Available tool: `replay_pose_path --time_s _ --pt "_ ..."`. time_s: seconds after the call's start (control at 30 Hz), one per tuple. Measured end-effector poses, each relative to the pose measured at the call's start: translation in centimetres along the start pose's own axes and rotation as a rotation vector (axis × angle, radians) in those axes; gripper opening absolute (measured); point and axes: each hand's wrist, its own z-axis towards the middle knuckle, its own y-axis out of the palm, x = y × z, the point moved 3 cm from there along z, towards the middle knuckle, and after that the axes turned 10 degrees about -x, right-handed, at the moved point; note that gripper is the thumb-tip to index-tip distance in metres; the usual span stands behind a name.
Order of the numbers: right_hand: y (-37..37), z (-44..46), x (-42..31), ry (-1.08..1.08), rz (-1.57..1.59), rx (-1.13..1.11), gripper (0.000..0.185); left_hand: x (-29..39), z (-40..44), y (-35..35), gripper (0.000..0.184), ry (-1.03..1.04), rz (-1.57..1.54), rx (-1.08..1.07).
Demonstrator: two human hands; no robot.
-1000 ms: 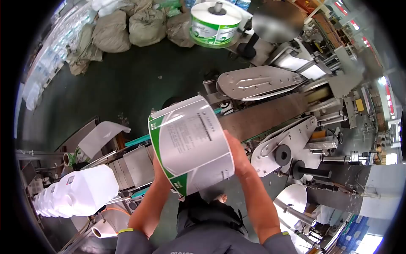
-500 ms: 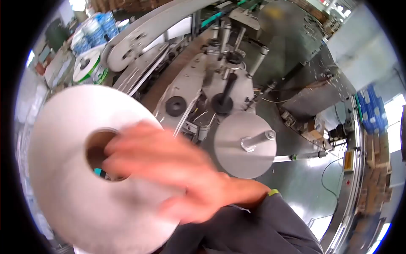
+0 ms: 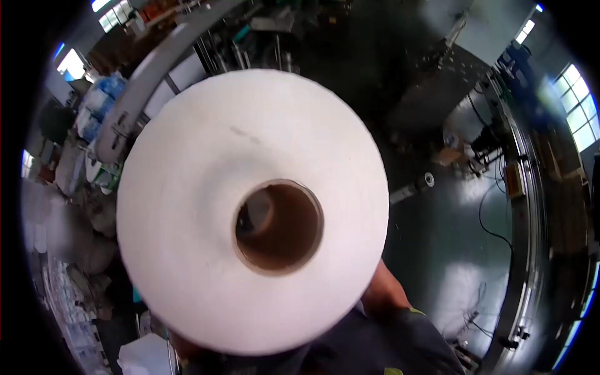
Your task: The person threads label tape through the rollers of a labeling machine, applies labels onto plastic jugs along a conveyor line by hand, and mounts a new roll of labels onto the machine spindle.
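A large white roll (image 3: 181, 250) with a brown cardboard core (image 3: 294, 231) fills the middle of the view, its flat end facing me. I hold it up between both hands, close to my body. On the lower right edge, my right hand (image 3: 382, 289) shows only at the wrist and heel; its fingers are behind the roll. A small bit of my left hand (image 3: 185, 345) shows below the lower left edge, and the rest is hidden. Through the core, a grey patch of whatever lies beyond can be seen.
A metal machine arm (image 3: 140, 81) runs along the upper left. A short spindle rod (image 3: 419, 185) sticks out right of the roll. A long metal rail (image 3: 531, 250) borders the right side, with a cable (image 3: 487, 225) on the floor. Blue-white packs (image 3: 100, 103) stand at the left.
The roll has moved from the left to the middle and up, now covering most of the machine. My right hand has gone from across its face to its lower right edge.
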Motion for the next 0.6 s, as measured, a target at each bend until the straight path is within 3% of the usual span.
replay_pose_path --time_s 0.17,0.6 --pt "-4.5 -1.0 -0.3 0.021 0.050 0.113 0.060 -5.0 -0.9 -2.3 0.056 -0.129 -0.128 -0.004" --pt "-17.6 -1.8 -1.0 -0.080 0.045 0.366 0.054 -11.3 0.8 -7.9 0.056 -0.216 -0.356 0.027"
